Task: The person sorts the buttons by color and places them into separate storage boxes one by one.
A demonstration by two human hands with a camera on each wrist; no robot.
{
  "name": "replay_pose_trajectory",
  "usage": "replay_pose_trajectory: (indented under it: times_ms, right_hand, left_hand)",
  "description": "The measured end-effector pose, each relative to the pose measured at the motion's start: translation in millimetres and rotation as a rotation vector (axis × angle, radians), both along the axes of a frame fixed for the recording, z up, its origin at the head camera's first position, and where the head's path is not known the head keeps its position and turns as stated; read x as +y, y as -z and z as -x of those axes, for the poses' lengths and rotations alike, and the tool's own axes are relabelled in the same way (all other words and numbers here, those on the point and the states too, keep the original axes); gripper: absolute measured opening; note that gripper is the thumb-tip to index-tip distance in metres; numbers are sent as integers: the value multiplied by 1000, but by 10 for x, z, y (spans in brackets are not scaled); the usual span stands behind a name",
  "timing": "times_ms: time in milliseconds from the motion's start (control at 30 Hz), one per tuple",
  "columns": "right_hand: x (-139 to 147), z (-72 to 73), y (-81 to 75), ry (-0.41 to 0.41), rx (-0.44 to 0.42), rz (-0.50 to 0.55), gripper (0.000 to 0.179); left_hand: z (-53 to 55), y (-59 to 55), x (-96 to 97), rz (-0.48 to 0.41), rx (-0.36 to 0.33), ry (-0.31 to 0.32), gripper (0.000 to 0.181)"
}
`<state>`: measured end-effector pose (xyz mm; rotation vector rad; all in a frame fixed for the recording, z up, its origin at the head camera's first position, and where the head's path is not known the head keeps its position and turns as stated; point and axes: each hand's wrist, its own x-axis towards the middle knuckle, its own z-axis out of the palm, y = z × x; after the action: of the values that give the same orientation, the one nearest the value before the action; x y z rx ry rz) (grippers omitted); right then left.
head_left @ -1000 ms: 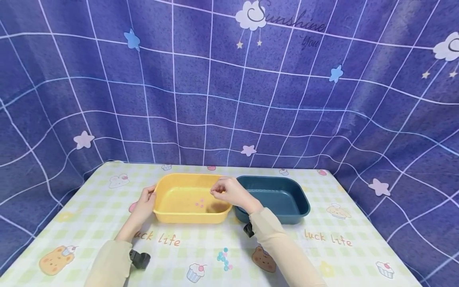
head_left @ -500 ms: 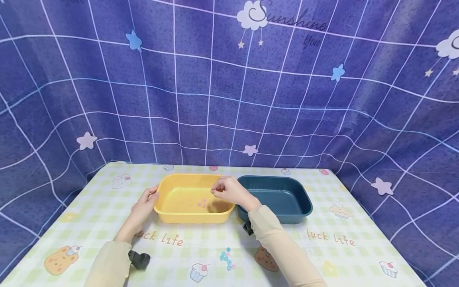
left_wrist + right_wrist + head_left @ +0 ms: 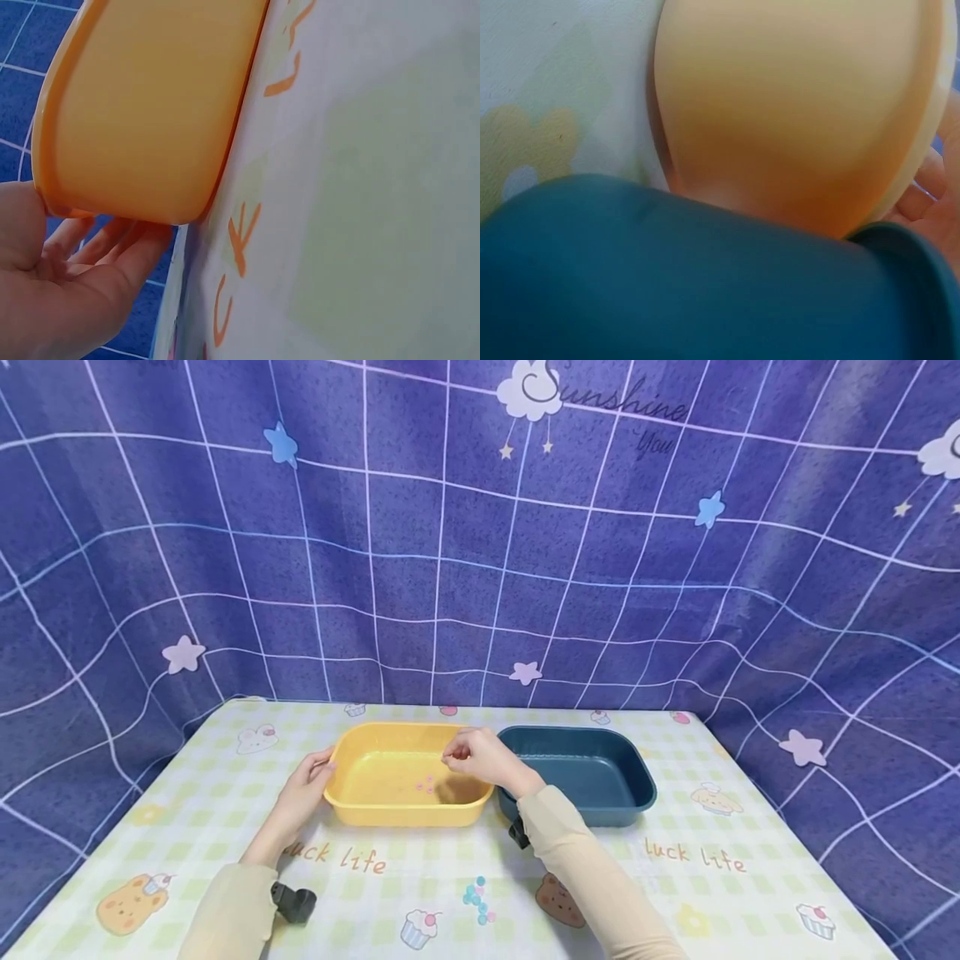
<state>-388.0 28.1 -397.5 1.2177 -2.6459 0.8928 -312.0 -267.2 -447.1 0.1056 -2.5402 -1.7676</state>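
My left hand (image 3: 300, 793) grips the left end of a yellow plastic basin (image 3: 412, 816), thumb at its rim and fingers against the outside, as the left wrist view shows too. Over the basin's right end hovers my right hand (image 3: 483, 758), fingers curled and fingertips drawn together. Whether a small thing sits between those fingertips is too small to tell. A few small pink pieces (image 3: 430, 779) like beads lie on the basin floor. Close by on the right stands a dark teal basin (image 3: 600, 817), partly behind my right wrist. Several small blue and pink bead-like pieces (image 3: 471, 899) lie on the table nearer me.
A checked cloth with printed cartoons covers the table (image 3: 727, 902). Behind it hangs a blue curtain (image 3: 420, 585) with a white grid pattern. In the right wrist view, the teal basin's wall (image 3: 690, 277) stands right against the yellow one.
The head view has shifted slightly, so the table and basins appear a little further right. Both hands keep their places at the yellow basin, and the small pieces lie as before.
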Motion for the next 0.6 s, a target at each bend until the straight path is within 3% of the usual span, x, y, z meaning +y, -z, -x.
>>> replay_pose_trajectory:
  times_ms: [233,600]
  right_hand:
    - [-14,25,-18,5,0,-1,7]
    - [-36,65,76,4,10,-42,8]
  left_hand:
    - [-1,-66,23,39,38,-3,52]
    - [-45,-28,17,39,29,7,56]
